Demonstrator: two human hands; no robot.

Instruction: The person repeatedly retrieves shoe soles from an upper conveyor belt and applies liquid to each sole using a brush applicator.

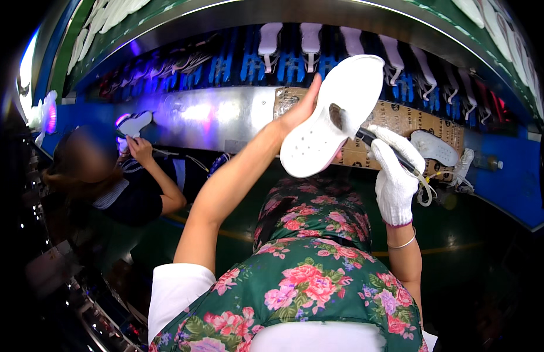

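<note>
A white shoe sole (pixel 359 79) is raised in front of me, tilted, with small holes near its lower end. My bare left hand (pixel 300 111) grips it along its left edge; the thumb shows, while the other fingers are hidden behind the sole. In a white knitted glove, my right hand (pixel 396 176) is closed round a dark-handled brush (pixel 406 162). A pale thin tube (pixel 425 190) loops from the handle's rear end. The brush's brown head meets the middle of the sole's face.
Brown cardboard (pixel 395 117) covers part of the metal bench (pixel 225 111). Another white sole (pixel 434 148) lies at its right, near a small clear bottle (pixel 492 162). Beyond run blue racks (pixel 289 67) with pale soles. At left, a co-worker's hand (pixel 140 149) works by a sole (pixel 135 124).
</note>
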